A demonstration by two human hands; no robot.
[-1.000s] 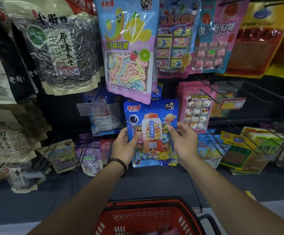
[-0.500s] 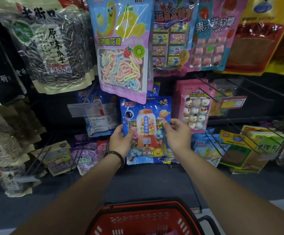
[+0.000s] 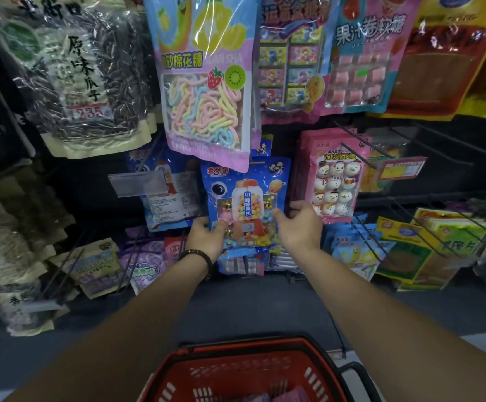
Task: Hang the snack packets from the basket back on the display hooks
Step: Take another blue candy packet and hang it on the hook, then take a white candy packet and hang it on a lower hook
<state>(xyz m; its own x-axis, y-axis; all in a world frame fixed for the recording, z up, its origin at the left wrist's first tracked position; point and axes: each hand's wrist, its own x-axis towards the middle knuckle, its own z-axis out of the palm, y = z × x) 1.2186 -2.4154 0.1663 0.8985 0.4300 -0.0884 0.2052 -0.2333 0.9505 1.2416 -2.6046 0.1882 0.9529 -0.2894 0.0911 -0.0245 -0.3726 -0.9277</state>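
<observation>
**Step in hand:** one packet is being hung. The blue gumball-machine packet (image 3: pixel 246 198) is held upright against the display, directly above and between the two hands.

**Hands:**
- The left hand (image 3: pixel 207 237) pinches the packet's lower left edge, thumb on the front.
- The right hand (image 3: pixel 298 227) grips its right edge, thumb on the front and fingers curled behind.

**Surroundings:**
- The packet's top is tucked just under the bottom edge of the pastel rope-candy packet (image 3: pixel 207 97), which hangs above the hands.
- A snowman marshmallow packet (image 3: pixel 334 181) hangs just right of the right hand.
- A clear price-tag holder (image 3: pixel 137 184) juts out left of the left hand.

**Judgement:** the packet appears to be at its hook, but seating is unconfirmed. The next move calls for the hang slot at the top edge to be fed onto the wire and the packet slid back. Both hands can then let go, and one can reach down to the red basket (image 3: pixel 236 372) below the forearms.

**Not verifiable:**
- The hook serving this packet cannot be made out.
- The slot is small and partly covered by the pastel packet, so it cannot be told whether the wire passes through.
- The basket is cut off by the lower frame edge. Only a scrap of pink wrapping (image 3: pixel 289 394) shows inside, so the number remaining is unknown.
- The bags far left of the left hand are blurred
</observation>
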